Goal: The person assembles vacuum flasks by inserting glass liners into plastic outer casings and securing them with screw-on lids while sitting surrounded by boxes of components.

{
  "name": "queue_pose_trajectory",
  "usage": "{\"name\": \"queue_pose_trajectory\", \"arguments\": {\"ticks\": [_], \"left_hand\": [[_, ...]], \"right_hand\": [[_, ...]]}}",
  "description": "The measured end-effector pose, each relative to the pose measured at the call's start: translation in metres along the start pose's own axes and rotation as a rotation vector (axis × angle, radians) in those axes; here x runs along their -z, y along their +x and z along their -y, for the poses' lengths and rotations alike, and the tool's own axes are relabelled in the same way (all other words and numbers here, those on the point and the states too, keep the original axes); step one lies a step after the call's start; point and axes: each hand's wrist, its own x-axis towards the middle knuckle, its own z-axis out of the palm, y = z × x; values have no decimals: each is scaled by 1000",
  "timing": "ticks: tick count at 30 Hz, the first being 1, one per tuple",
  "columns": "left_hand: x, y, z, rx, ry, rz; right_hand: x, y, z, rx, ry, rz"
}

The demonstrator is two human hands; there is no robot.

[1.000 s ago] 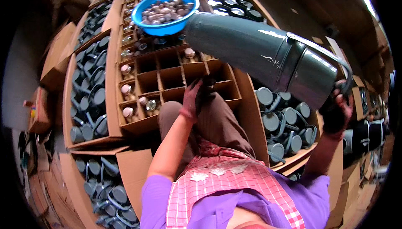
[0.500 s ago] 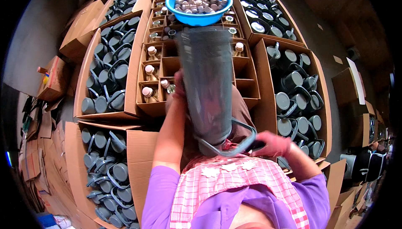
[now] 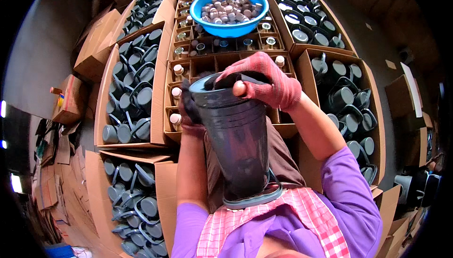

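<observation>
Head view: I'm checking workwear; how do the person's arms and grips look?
Short purple sleeves leave both forearms bare. The right grip wears a reddish glove with black parts; the left grip shows black and a reddish cuff.

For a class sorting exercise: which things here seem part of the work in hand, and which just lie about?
Likely in the work:
dark casing, right hand gripping its rim, left hand at its side
glass bottles in the divided carton
blue basin of caps

Apparently lying about:
flattened cardboard at left
brown carton
</observation>
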Motion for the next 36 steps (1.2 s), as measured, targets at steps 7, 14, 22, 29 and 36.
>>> {"name": "queue_pose_trajectory", "arguments": {"ticks": [7, 14, 22, 29, 36], "left_hand": [[-28, 28, -79, -346, 58, -177], [-11, 41, -72, -304, 401, -189], [-13, 18, -99, -574, 1056, 236], [-4, 39, -118, -777, 1203, -443], [153, 61, -92, -220, 20, -437]], "right_hand": [[-4, 5, -98, 53, 84, -116], [-11, 29, -93, 333, -24, -201], [-14, -13, -202, -683, -219, -234], [15, -32, -321, -870, -977, 178], [13, -48, -356, -819, -1005, 144]]}}
